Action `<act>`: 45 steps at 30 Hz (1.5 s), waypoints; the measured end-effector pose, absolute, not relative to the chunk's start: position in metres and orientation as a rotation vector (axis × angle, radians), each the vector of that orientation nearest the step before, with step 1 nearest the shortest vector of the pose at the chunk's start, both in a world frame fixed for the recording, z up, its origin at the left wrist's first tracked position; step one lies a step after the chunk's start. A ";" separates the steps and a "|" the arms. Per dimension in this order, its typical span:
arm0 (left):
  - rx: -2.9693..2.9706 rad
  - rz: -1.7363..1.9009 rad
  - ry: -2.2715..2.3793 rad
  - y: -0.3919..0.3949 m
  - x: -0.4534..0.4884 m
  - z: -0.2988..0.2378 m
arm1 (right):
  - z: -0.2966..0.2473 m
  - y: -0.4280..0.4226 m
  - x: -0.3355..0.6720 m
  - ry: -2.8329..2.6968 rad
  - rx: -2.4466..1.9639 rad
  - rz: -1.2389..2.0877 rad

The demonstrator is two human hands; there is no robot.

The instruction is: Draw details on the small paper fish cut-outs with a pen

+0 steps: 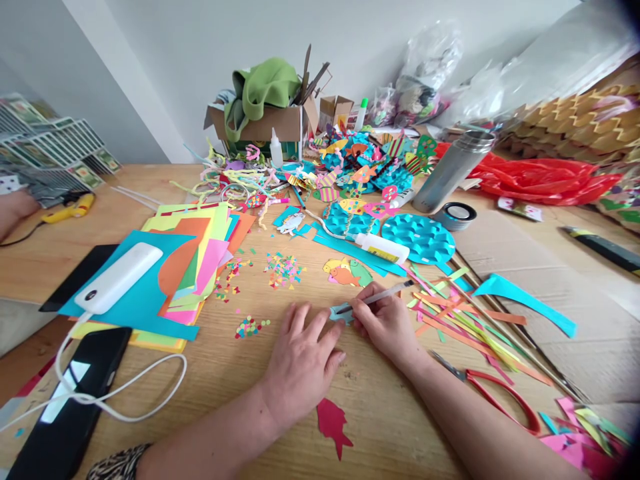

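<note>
My right hand (385,327) pinches a slim pen (387,292), its tip down at a small light-blue paper cut-out (339,312) on the wooden table. My left hand (303,350) lies flat with fingers stretched, the fingertips at the cut-out's near left edge. Both hands partly cover the cut-out, so its full shape is hidden. Just beyond it lie several orange, yellow and green paper fish (345,272). Nearer to me, a dark red paper fish (333,423) rests between my forearms.
Paper confetti (283,269) lies in small piles. Coloured sheets (190,267), a white power bank (119,277) and a phone (75,400) are left. Right are red-handled scissors (500,397) and paper strips (465,320). A glue bottle (383,248) and steel flask (453,172) stand beyond.
</note>
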State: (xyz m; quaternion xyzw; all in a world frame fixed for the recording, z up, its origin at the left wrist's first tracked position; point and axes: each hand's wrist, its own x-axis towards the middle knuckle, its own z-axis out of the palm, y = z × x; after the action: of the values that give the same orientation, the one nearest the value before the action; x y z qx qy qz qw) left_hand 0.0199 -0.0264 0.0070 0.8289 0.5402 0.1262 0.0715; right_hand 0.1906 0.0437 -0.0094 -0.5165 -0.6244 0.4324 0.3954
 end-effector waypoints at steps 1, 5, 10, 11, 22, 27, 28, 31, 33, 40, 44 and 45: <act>2.491 0.376 1.624 -0.026 0.020 0.007 | -0.009 0.043 0.191 -1.563 -1.310 1.083; 2.487 0.367 1.615 -0.026 0.020 0.007 | -0.007 0.043 0.190 -1.560 -1.335 1.041; 2.485 0.367 1.616 -0.026 0.020 0.005 | -0.006 0.045 0.189 -1.612 -1.345 1.074; 2.488 0.375 1.617 -0.026 0.020 0.005 | -0.006 0.045 0.188 -1.613 -1.346 1.077; 2.488 0.400 1.611 -0.027 0.021 0.007 | -0.006 0.045 0.189 -1.620 -1.353 1.105; 2.486 0.380 1.612 -0.027 0.021 0.007 | -0.006 0.045 0.189 -1.599 -1.343 1.116; 2.488 0.382 1.611 -0.027 0.021 0.007 | -0.006 0.045 0.189 -1.600 -1.344 1.111; 2.491 0.382 1.614 -0.027 0.020 0.007 | -0.007 0.045 0.190 -1.613 -1.346 1.097; 2.494 0.380 1.615 -0.027 0.021 0.007 | -0.007 0.044 0.190 -1.617 -1.346 1.097; 2.498 0.373 1.609 -0.028 0.020 0.006 | -0.007 0.044 0.189 -1.595 -1.332 1.124; 2.487 0.385 1.598 -0.028 0.020 0.006 | -0.007 0.045 0.188 -1.594 -1.350 1.108; 2.485 0.388 1.598 -0.028 0.020 0.006 | -0.007 0.045 0.188 -1.597 -1.352 1.107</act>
State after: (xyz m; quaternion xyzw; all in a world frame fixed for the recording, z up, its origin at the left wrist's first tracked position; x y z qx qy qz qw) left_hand 0.0200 -0.0280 0.0059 0.8312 0.5345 0.1298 0.0809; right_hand 0.1883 0.0447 -0.0066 -0.5289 -0.6247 0.4331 0.3774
